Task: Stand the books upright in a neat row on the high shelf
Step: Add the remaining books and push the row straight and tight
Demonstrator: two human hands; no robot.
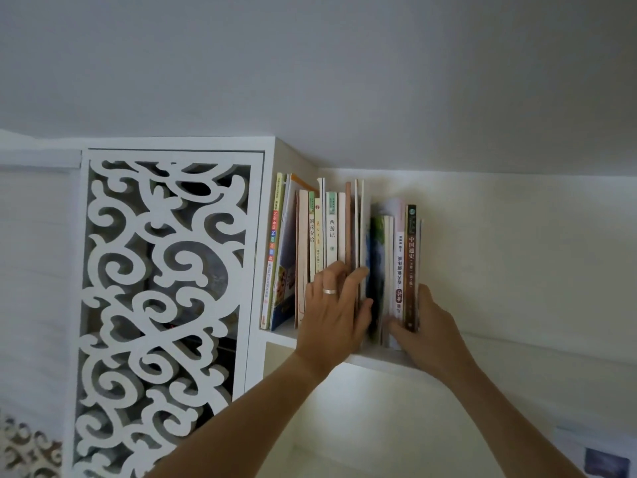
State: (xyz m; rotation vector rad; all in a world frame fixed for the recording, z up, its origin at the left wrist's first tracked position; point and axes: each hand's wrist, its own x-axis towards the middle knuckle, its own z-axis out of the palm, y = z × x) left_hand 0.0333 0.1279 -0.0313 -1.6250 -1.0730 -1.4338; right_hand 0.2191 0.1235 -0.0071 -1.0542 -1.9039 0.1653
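Several books (331,232) stand upright in a row on the high white shelf (372,360), starting at its left wall. My left hand (332,312), a ring on one finger, presses flat against the spines in the middle of the row, fingers spread into a gap. My right hand (427,326) clasps the right end group, thumb on the outer cover beside the brown book (411,263), fingers under the spines. The blurred blue-green book (377,257) sits between my two hands.
A white cabinet door with cut-out scrollwork (165,298) stands left of the shelf. The ceiling (344,81) is close above the book tops. The shelf runs on to the right along the pale wall (517,253). A paper or picture (606,460) shows at bottom right.
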